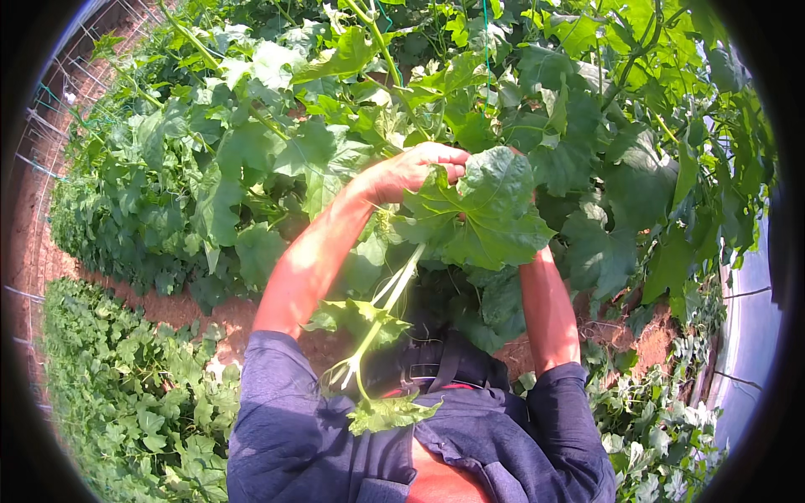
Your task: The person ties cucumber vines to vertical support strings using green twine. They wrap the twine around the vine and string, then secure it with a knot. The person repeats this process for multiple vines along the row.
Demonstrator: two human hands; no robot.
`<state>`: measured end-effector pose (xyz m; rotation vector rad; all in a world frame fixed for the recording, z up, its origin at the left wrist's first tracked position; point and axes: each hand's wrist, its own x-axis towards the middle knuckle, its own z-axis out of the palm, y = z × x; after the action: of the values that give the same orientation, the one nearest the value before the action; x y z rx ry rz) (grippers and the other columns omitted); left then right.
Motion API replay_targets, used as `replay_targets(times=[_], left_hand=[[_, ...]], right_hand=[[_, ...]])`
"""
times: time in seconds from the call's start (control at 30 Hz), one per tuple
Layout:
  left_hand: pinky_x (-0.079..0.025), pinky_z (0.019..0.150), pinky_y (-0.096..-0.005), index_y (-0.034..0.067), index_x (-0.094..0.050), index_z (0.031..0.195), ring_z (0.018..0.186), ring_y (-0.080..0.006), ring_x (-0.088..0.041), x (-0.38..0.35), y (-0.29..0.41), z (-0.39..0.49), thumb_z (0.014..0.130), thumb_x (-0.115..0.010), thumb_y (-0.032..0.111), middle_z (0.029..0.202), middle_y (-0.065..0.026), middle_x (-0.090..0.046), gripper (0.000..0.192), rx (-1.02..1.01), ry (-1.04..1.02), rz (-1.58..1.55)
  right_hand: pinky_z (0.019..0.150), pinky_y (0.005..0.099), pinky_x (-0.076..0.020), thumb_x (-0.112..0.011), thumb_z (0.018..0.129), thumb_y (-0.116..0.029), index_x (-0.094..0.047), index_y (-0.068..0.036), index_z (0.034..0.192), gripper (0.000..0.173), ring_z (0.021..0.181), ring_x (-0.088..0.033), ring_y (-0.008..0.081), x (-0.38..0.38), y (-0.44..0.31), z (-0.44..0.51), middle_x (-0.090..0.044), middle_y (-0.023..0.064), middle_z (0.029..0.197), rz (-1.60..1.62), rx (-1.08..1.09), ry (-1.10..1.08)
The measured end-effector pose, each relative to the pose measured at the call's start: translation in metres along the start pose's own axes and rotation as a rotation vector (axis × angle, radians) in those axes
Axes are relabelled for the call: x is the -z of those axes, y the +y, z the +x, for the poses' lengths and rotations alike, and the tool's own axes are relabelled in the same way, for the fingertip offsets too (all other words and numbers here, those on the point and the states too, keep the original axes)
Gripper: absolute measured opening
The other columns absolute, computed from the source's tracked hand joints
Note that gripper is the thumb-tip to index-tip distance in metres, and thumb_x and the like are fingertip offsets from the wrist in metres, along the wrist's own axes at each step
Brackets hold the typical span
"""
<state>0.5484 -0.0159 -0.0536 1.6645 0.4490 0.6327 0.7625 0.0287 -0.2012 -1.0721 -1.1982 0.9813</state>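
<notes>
My left hand [418, 168] reaches in among the vines, its fingers bent at the upper left edge of a large lobed leaf [494, 220]. That leaf hides most of my right hand; a little of it shows at the leaf's top edge [517, 152], and the forearm comes up from below right. Whether either hand grips a stem cannot be seen. A pale green vine stem [402, 280] with tendrils and smaller leaves hangs from the big leaf towards my chest. Its lowest leaf [391, 413] lies in front of my dark shirt.
Dense climbing vines [251, 144] fill the area ahead, with a green string [486, 56] running up through them. Low leafy plants [138, 402] grow at the lower left, beyond bare reddish soil. Wire netting [50, 135] stands at the far left, and pale sheeting [751, 339] at the right.
</notes>
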Motion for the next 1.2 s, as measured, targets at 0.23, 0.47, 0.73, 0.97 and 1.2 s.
replay_targets(times=[0.23,0.47,0.73,0.97,1.2], left_hand=[[-0.052,0.077,-0.0271,0.0,-0.064,0.12,0.089,-0.013,-0.063,0.013,-0.029,-0.014,0.098,-0.061,0.022,0.109,-0.0087,-0.069,0.032,0.007,0.098,-0.528],[-0.052,0.071,-0.0252,-0.002,-0.062,0.118,0.088,-0.0147,-0.064,0.06,-0.059,-0.008,0.097,-0.062,0.018,0.113,-0.0117,-0.066,0.029,-0.067,0.281,-0.562],[-0.048,0.068,-0.0297,0.002,-0.066,0.09,0.077,-0.0143,-0.063,0.024,0.022,0.043,0.092,-0.061,0.009,0.09,-0.0079,-0.068,0.009,-0.192,0.428,-0.442],[-0.047,0.066,-0.0257,0.006,-0.061,0.083,0.071,-0.0101,-0.061,0.026,0.059,0.061,0.092,-0.06,0.01,0.077,-0.0025,-0.063,0.01,-0.262,0.515,-0.409],[-0.048,0.05,-0.0329,0.001,-0.06,0.086,0.063,-0.0173,-0.062,0.023,0.077,0.081,0.089,-0.054,0.009,0.083,-0.0077,-0.062,0.011,-0.205,0.492,-0.54]], right_hand=[[0.058,0.0272,-0.0403,-0.06,0.09,-0.017,-0.054,-0.005,0.078,0.018,0.065,-0.049,0.0077,0.012,-0.073,-0.028,-0.054,-0.0014,0.07,0.387,-0.281,0.034],[0.063,0.0296,-0.0458,-0.06,0.093,-0.019,-0.063,-0.006,0.093,0.013,0.069,-0.056,0.0113,0.003,-0.068,-0.021,-0.062,-0.0005,0.078,0.097,-0.076,0.001],[0.067,0.0317,-0.0499,-0.06,0.095,-0.021,-0.069,-0.008,0.105,0.019,0.073,-0.06,0.014,0.0,-0.079,-0.022,-0.067,-0.0002,0.085,-0.428,0.124,0.172],[0.064,0.0311,-0.0498,-0.059,0.096,-0.025,-0.066,-0.008,0.107,0.02,0.07,-0.059,0.0149,-0.001,-0.1,-0.007,-0.065,0.0013,0.09,-0.468,0.301,0.124],[0.055,0.028,-0.0473,-0.059,0.097,-0.033,-0.061,-0.009,0.094,0.024,0.06,-0.053,0.0125,0.002,-0.086,0.006,-0.061,-0.0002,0.08,0.235,0.134,0.108]])
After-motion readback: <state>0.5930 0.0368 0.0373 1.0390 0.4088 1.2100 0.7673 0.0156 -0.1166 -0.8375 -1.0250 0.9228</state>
